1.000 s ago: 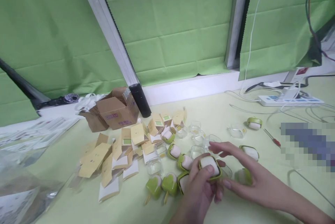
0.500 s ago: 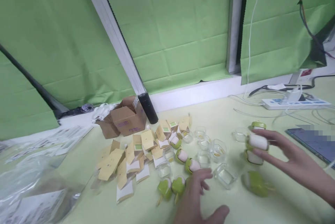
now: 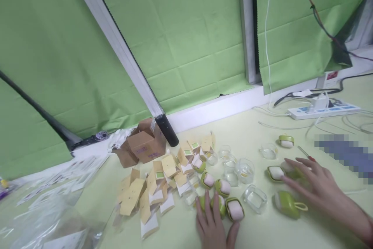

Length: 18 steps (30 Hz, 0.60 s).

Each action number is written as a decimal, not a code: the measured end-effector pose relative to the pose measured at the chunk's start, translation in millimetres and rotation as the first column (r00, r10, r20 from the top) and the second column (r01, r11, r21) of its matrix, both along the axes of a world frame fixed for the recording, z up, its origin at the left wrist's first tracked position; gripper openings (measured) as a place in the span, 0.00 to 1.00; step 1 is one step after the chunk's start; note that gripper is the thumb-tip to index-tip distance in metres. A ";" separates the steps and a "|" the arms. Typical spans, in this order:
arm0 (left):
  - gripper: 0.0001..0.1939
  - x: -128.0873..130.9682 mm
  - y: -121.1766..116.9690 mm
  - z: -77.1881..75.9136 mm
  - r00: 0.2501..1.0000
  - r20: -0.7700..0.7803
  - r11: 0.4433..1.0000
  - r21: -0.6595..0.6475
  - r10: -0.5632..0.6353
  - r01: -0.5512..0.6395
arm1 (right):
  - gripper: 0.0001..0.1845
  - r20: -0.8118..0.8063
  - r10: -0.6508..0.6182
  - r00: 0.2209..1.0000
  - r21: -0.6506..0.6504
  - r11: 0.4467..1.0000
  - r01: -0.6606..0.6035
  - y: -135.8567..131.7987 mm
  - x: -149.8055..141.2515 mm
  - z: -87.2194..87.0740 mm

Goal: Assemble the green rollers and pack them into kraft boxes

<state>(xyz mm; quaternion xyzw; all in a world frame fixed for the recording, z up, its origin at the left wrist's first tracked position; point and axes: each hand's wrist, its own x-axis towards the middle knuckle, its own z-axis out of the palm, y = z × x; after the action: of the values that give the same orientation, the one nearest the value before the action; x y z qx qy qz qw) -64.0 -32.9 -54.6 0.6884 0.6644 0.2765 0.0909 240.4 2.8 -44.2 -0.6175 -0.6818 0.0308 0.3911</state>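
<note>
Now laying the left hand (image 3: 212, 223) with spread, empty fingers over rounded green plastic cases (image 3: 222, 207), and arching the right hand (image 3: 323, 183), with unclear hold, above a just-lowered, blurred green case (image 3: 297, 177), seemingly placed.

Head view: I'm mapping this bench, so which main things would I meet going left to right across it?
Clear crinkled plastic bag → brown open cardboard box → the person's left hand → clear rounded plastic container → green-and-white rounded item with a yellow-green loop.
</note>
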 end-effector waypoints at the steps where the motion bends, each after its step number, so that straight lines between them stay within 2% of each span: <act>1: 0.33 4.8 4.3 1.2 1.000 0.004 1.000 -0.008 -0.019 0.020 | 0.31 0.071 -0.001 0.997 -0.023 1.000 0.003 -2.8 -7.0 -1.7; 3: 0.33 13.7 12.7 4.4 0.999 0.020 0.998 -0.027 -0.050 0.050 | 0.47 0.194 0.086 0.977 -0.020 0.996 -0.084 -6.7 -20.2 -8.3; 5: 0.34 21.8 21.5 7.6 0.994 0.070 0.995 -0.035 -0.087 0.090 | 0.54 0.278 0.151 0.949 0.001 0.988 -0.157 -5.6 -31.6 -16.0; 8: 0.35 32.8 37.2 11.6 0.977 0.137 0.984 -0.041 -0.166 0.173 | 0.44 0.319 0.122 0.940 0.006 0.991 -0.131 7.1 -42.1 -21.8; 11: 0.37 43.8 57.5 13.6 0.974 0.090 0.976 -0.048 -0.209 0.214 | 0.35 0.318 0.090 0.944 -0.051 0.996 -0.078 27.2 -42.8 -22.1; 15: 0.46 57.8 82.2 10.7 0.979 -0.010 0.977 -0.069 -0.205 0.204 | 0.32 0.360 0.049 0.932 -0.063 0.998 -0.028 49.0 -35.8 -30.9; 18: 0.54 58.9 85.7 13.4 0.975 -0.027 0.972 -0.088 -0.221 0.218 | 0.37 0.398 -0.012 0.917 0.063 0.998 -0.015 56.5 -29.9 -40.2</act>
<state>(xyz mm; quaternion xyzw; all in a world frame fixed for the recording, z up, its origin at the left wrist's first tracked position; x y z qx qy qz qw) -5.1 52.7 -41.2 0.7581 0.5970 0.2237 0.1375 210.5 59.4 -84.4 -0.5973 -0.7482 -0.1172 0.2641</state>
